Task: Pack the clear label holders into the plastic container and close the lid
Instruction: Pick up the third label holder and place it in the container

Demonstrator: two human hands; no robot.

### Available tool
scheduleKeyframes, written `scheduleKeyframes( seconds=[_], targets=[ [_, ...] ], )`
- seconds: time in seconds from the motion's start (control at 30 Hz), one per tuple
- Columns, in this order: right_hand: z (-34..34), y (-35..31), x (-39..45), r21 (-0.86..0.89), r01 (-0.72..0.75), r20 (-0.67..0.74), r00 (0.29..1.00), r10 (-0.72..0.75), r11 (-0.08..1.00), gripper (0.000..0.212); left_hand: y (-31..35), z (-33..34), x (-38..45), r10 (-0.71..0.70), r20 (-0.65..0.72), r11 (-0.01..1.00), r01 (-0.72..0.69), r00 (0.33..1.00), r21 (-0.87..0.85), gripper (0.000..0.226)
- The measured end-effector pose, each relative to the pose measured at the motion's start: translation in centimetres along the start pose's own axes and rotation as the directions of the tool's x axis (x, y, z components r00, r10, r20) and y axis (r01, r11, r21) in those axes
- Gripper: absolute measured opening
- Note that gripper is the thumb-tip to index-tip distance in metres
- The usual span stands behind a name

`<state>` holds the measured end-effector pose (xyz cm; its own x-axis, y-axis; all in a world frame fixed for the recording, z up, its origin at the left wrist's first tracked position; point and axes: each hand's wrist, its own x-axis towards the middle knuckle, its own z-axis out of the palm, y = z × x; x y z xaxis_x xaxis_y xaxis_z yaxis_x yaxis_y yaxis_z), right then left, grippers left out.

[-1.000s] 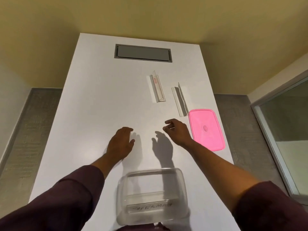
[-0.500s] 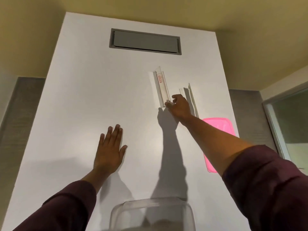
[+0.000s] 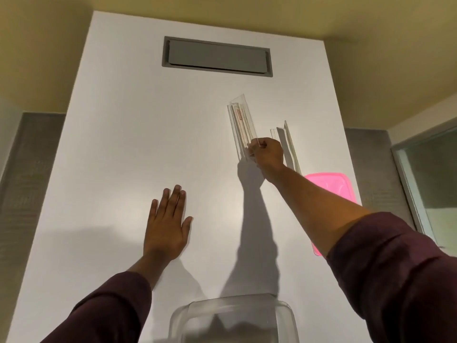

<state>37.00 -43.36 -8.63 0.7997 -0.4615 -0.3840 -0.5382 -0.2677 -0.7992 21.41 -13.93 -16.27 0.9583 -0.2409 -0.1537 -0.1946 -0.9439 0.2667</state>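
Note:
Two clear label holders lie on the white table (image 3: 118, 144). My right hand (image 3: 268, 154) is closed on the near end of the left label holder (image 3: 241, 125), which carries a red mark and is tilted up off the table. The second label holder (image 3: 284, 142) lies just right of that hand. My left hand (image 3: 167, 229) rests flat on the table, fingers spread, holding nothing. The clear plastic container (image 3: 233, 318) stands at the near edge, partly cut off by the frame. Its pink lid (image 3: 331, 183) lies at the right edge, partly hidden by my right forearm.
A grey recessed cable hatch (image 3: 217, 55) sits at the far end of the table. A glass panel (image 3: 430, 184) stands to the right beyond the table edge. Grey floor shows on both sides.
My right hand reached from the table's middle to the left label holder, closed on its near end and tipped it up. My left hand flattened on the table. The camera moved forward.

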Motion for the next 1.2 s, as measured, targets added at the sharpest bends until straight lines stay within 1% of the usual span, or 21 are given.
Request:
scheduleKeyframes(
  seconds=[0.1,0.2,0.3,0.37,0.43,0.5,0.53,0.6,0.67,0.73,0.77,0.83,0.9,0.97,1.1,1.2],
  targets=[
    [-1.4,-0.7,-1.6,0.140,-0.053,0.067,0.997,0.044,0.989,0.019,0.0,-0.1,0.3,-0.006,0.040,1.000,0.005,0.999,0.021,0.069],
    [-3.1,-0.4,-3.6,0.288,-0.173,0.163,0.978,0.130,0.942,0.019,0.2,-0.3,0.5,-0.012,0.103,0.999,0.008,0.995,0.039,0.069],
    [-4.8,-0.1,-6.0,0.381,-0.278,0.233,0.952,0.200,0.882,0.023,0.3,-1.4,0.8,-0.026,0.183,0.998,0.015,0.983,0.062,0.069],
    [-6.0,0.0,-7.9,0.413,-0.331,0.290,0.931,0.223,0.849,0.023,0.4,-2.8,1.1,-0.018,0.241,0.999,0.007,0.970,0.044,0.072],
    [-7.3,0.2,-9.7,0.375,-0.362,0.356,0.906,0.227,0.853,0.020,0.7,-4.5,1.0,-0.024,0.292,0.999,0.033,0.956,-0.027,0.075],
    [-8.7,0.5,-11.6,0.314,-0.361,0.400,0.889,0.223,0.878,0.019,1.4,-6.3,-0.1,-0.025,0.279,0.992,0.058,0.960,-0.112,0.079],
    [-9.3,0.7,-12.5,0.290,-0.360,0.414,0.883,0.222,0.887,0.020,2.0,-7.1,-0.7,-0.002,0.252,0.988,0.041,0.968,-0.147,0.081],
    [-10.4,1.3,-14.0,0.266,-0.365,0.448,0.866,0.221,0.892,0.022,3.4,-8.3,-2.1,0.075,0.143,0.977,-0.043,0.987,-0.211,0.085],
    [-11.5,1.8,-15.5,0.250,-0.370,0.492,0.845,0.212,0.895,0.024,4.9,-9.8,-3.1,0.177,-0.020,0.957,-0.177,0.984,-0.228,0.085],
    [-12.4,2.4,-16.8,0.220,-0.362,0.534,0.822,0.199,0.906,0.027,6.0,-11.4,-3.6,0.288,-0.176,0.923,-0.321,0.941,-0.211,0.081],
    [-13.0,2.6,-17.4,0.201,-0.352,0.553,0.811,0.191,0.914,0.028,6.5,-12.3,-3.9,0.332,-0.219,0.905,-0.375,0.918,-0.201,0.079],
    [-14.0,3.0,-18.7,0.152,-0.336,0.590,0.785,0.188,0.929,0.029,7.4,-13.8,-4.4,0.415,-0.212,0.876,-0.452,0.885,-0.168,0.076],
    [-15.0,3.3,-19.8,0.103,-0.320,0.623,0.759,0.190,0.942,0.030,8.0,-14.9,-4.8,0.499,-0.154,0.851,-0.516,0.853,-0.099,0.072],
    [-15.9,3.5,-20.9,0.078,-0.308,0.642,0.743,0.189,0.948,0.032,8.5,-15.8,-5.5,0.542,-0.115,0.831,-0.552,0.832,-0.075,0.065],
    [-16.8,4.2,-23.3,0.078,-0.301,0.652,0.737,0.180,0.950,0.032,8.7,-16.5,-7.9,0.522,-0.050,0.840,-0.523,0.852,-0.144,0.043],
    [-17.0,5.2,-25.1,0.055,-0.290,0.665,0.724,0.181,0.955,0.032,8.5,-16.2,-10.5,0.462,-0.018,0.873,-0.458,0.887,-0.166,0.038]
  ],
)
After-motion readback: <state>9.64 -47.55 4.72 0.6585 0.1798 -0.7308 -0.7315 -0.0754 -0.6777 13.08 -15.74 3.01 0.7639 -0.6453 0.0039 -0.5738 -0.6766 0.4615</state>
